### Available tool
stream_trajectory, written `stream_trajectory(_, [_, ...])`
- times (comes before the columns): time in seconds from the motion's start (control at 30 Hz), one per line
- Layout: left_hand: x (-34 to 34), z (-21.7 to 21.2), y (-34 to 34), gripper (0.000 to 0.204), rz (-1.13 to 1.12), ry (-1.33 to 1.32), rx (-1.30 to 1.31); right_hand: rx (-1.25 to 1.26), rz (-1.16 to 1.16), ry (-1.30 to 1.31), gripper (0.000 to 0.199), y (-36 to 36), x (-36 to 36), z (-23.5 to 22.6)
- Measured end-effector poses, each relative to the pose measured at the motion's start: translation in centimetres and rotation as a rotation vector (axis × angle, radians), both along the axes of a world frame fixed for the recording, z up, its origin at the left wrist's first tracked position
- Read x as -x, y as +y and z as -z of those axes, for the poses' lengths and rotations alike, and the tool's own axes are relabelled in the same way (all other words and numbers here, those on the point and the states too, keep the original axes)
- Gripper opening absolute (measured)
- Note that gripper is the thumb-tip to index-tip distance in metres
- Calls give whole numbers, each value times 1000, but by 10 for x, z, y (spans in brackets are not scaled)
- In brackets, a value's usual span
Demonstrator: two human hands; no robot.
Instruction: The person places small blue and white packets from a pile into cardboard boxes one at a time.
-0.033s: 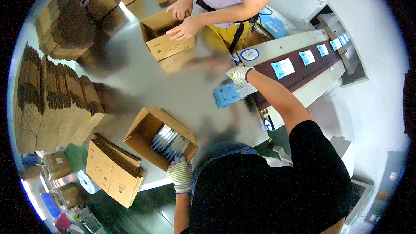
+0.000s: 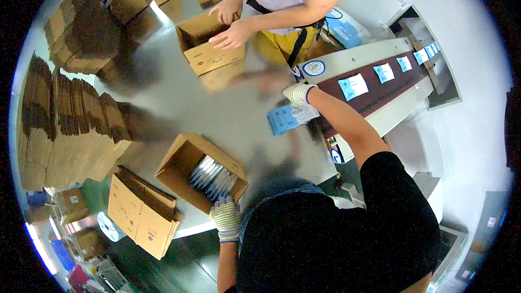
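My left hand, in a striped knit glove, has its fingers closed over the near rim of an open carton. Silvery flat packets stand in a row inside that carton. At the near end of a conveyor, my right hand, also gloved, curls its fingers against a stack of blue and white packets. The thumb is hidden. More such packets lie spaced out on the dark belt.
Across the table, a co-worker's bare hands are at another open carton. Flattened cartons stand stacked on the left. Folded cartons lean by the near table edge. Several further boxes sit at the back left.
The packets on the belt have shifted very slightly toward my right hand. Both my hands stay where they were.
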State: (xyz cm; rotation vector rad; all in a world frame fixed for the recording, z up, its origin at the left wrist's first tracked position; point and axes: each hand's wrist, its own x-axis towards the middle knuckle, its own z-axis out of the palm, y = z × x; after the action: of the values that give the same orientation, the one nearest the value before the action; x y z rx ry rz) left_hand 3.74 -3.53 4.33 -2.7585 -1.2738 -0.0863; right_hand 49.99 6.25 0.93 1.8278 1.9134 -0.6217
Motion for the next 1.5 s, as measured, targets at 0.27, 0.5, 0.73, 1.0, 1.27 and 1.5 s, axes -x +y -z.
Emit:
stream_trajectory(0.27, [3, -2, 3, 19, -7, -60, 47, 122, 64, 129, 59, -56, 90, 26])
stream_trajectory(0.5, [7, 13, 8, 32, -8, -5, 227, -33, 81, 209, 95, -144, 200, 19])
stream_trajectory(0.73, [18, 4, 7, 16, -9, -126, 99, -425, 301, 914, 74, -98, 218, -116])
stream_trajectory(1.0, [12, 3, -9, 14, 86, 27, 221, -511, -167, 397, 64, 13, 332, -140])
stream_trajectory(1.27, [31, 1, -23, 16, 80, -129, 112, -458, -413, 214, 87, 21, 351, -65])
stream_trajectory(1.5, [52, -5, -5, 18, 81, -155, 1, -134, -454, 489, 49, -67, 328, -121])
